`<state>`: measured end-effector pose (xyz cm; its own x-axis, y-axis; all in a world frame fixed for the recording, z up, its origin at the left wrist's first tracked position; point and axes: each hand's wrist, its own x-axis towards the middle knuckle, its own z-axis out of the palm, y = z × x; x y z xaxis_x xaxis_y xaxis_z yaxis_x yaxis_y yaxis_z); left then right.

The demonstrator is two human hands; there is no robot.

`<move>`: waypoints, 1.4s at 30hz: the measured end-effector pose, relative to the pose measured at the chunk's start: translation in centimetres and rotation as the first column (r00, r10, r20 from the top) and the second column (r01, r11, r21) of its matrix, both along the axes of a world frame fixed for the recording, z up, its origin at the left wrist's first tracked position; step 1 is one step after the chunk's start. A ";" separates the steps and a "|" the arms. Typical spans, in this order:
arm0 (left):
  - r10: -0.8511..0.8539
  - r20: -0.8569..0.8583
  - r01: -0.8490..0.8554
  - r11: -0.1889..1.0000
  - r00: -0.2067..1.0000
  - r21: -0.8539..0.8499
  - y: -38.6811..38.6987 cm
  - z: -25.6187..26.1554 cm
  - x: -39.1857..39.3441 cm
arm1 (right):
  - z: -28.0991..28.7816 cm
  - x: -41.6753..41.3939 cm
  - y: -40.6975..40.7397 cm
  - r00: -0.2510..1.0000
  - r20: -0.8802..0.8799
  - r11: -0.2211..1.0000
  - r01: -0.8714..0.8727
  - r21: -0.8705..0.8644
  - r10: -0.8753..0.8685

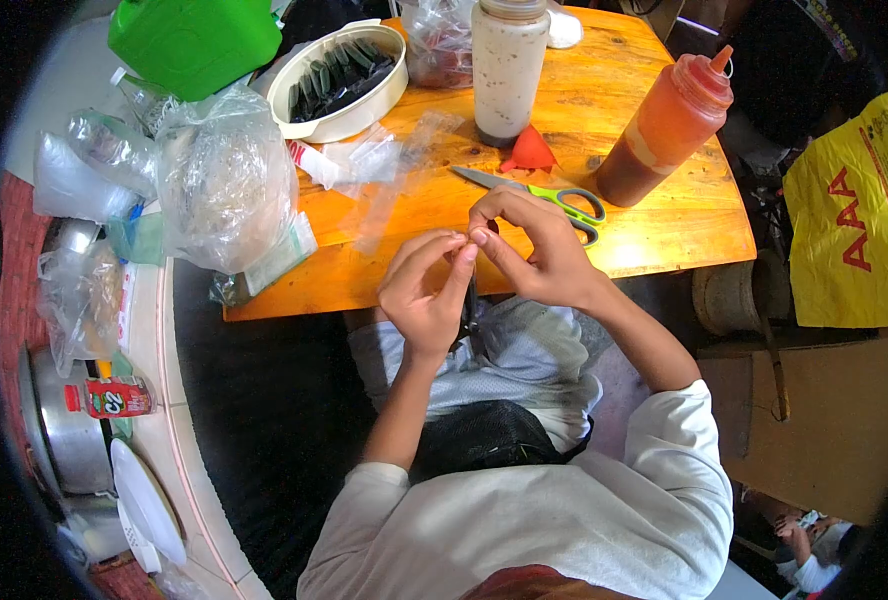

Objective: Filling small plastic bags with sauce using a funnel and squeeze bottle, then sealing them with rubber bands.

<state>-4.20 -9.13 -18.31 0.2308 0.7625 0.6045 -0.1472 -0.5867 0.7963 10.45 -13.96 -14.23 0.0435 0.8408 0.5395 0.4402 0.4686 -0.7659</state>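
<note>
My left hand and my right hand meet fingertip to fingertip above the front edge of the wooden table. Both pinch the top of a narrow, dark-filled plastic packet that hangs below the fingers; its top is mostly hidden by them. Just beyond the right hand lie scissors with green and grey handles, beside a small red funnel. Flat strips of clear plastic are spread past the left hand. An oval cream tub holds several similar dark packets.
On the table stand a red-capped squeeze bottle of brown sauce and a tall whitish jar. Plastic bags crowd the left, near a green jug. A tiled ledge holds a C2 bottle, a pot and plates.
</note>
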 end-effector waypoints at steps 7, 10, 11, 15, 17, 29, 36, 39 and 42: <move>-0.158 0.147 0.188 0.957 0.977 -0.221 0.2 0.0 0.1 | 0.3 -0.2 0.0 1.000 0.020 1.000 -0.012 -0.009 0.012; -0.175 -0.049 0.154 0.946 0.983 -0.287 0.1 0.7 -0.4 | 0.4 0.2 -0.2 0.985 0.172 1.000 0.019 0.021 -0.022; -0.174 -0.049 0.153 0.946 0.984 -0.287 -0.1 1.0 -0.4 | 0.4 0.2 -0.1 0.985 0.171 1.000 0.018 0.021 -0.021; -0.121 -0.060 0.109 0.978 0.991 -0.181 0.2 1.0 -0.2 | 0.2 -0.2 0.1 0.991 0.122 0.995 0.051 0.082 -0.061; -0.102 -0.030 0.099 0.993 0.994 -0.069 0.5 0.6 -0.1 | 0.2 -0.2 0.0 0.991 0.107 0.993 0.070 0.091 -0.079; -0.240 0.084 0.245 0.968 0.967 -0.054 1.6 -0.6 -0.1 | 0.7 0.3 -0.1 0.990 0.094 0.993 0.096 0.075 -0.103; -0.177 0.048 0.180 0.983 0.983 -0.048 2.0 -0.6 0.5 | 0.9 -0.6 0.2 0.972 -0.232 0.991 -0.055 -0.120 0.026; -0.240 0.095 0.252 0.958 0.966 -0.135 1.7 -1.0 -0.2 | 0.8 -1.1 0.2 0.834 -0.539 0.925 -0.291 -0.244 0.120; -0.310 0.205 0.352 0.911 0.928 -0.215 1.5 -0.9 -0.5 | 0.9 -1.6 0.1 0.753 -0.632 0.900 -0.387 -0.200 0.183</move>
